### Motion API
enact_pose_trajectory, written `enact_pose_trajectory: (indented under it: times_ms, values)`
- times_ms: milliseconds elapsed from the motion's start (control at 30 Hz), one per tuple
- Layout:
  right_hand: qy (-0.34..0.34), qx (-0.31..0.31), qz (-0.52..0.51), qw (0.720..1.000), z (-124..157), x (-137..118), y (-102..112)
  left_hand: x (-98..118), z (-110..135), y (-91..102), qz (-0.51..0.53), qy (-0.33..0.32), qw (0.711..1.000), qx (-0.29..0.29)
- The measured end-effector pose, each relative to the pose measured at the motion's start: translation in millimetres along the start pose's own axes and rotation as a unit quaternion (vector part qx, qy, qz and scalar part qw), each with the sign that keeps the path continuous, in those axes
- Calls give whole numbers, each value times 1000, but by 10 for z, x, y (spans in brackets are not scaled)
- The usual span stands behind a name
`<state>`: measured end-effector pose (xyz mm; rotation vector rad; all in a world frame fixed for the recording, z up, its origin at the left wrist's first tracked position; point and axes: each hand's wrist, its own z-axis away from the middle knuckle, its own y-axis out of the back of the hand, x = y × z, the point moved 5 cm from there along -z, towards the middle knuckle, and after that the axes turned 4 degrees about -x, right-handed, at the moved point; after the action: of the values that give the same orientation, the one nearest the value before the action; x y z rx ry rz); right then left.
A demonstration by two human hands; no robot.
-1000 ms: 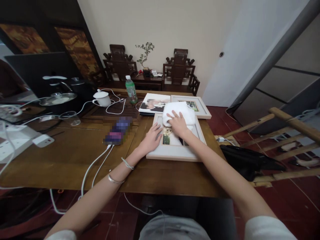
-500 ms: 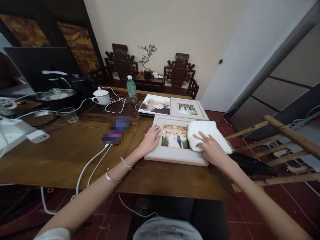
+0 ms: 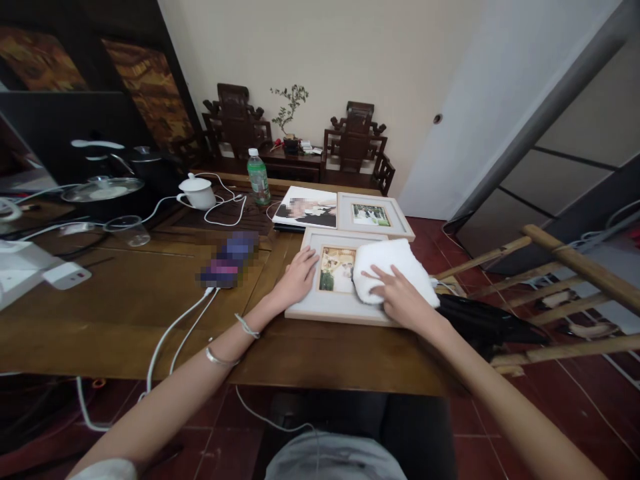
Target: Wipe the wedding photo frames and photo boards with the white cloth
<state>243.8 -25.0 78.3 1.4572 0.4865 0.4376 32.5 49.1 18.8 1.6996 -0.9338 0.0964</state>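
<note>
A light wooden picture frame (image 3: 295, 308) lies flat near the table's front edge, with a wedding photo (image 3: 333, 270) inside its pale mat. My left hand (image 3: 299, 275) rests along the frame's left border, fingers stretched out on it. Over the right half of the frame sits a folded white towel (image 3: 407, 263), covering part of the photo. My right hand (image 3: 397, 293) presses on this towel with its fingers spread and moves it. Behind are a second picture frame (image 3: 399, 217) and a white photo panel (image 3: 287, 200) with a couple's picture.
A phone (image 3: 230, 260) with white cables lies left of the frame. Farther back stand a green-labelled bottle (image 3: 259, 179), a lidded white cup (image 3: 199, 195), a clear plastic cup (image 3: 131, 232) and a pot (image 3: 107, 203). A bamboo chair (image 3: 575, 260) stands at the right.
My right hand and the towel have moved left across the frame, so the towel now hides more of the photo. My left hand stays on the left border.
</note>
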Motion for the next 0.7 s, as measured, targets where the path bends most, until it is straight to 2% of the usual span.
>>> enact_pose_trajectory:
  times_ms: [100,200,267,333,400,500,600,700]
  values:
    - [-19,32,50,998,-377,272,10,1,-3,2,3,-2,1000,-4]
    - [-70,80,94,990,-656,488,106,-8,-4,4,5,-3,1000,1]
    - [-95,102,120,983,-755,537,139,-15,-6,8,4,-3,1000,6]
    - [-89,84,143,982,-786,493,87,-15,-10,15,2,-4,1000,9]
    - [-75,54,160,983,-735,385,-2,-8,-12,24,2,-6,1000,12]
    - [-61,26,162,985,-503,160,-63,7,-11,27,8,-6,1000,14]
    - [-26,-29,134,990,-151,-113,0,6,-6,16,7,2,1000,15]
    - [9,-80,79,994,198,-396,162,-5,-3,4,2,9,1000,16]
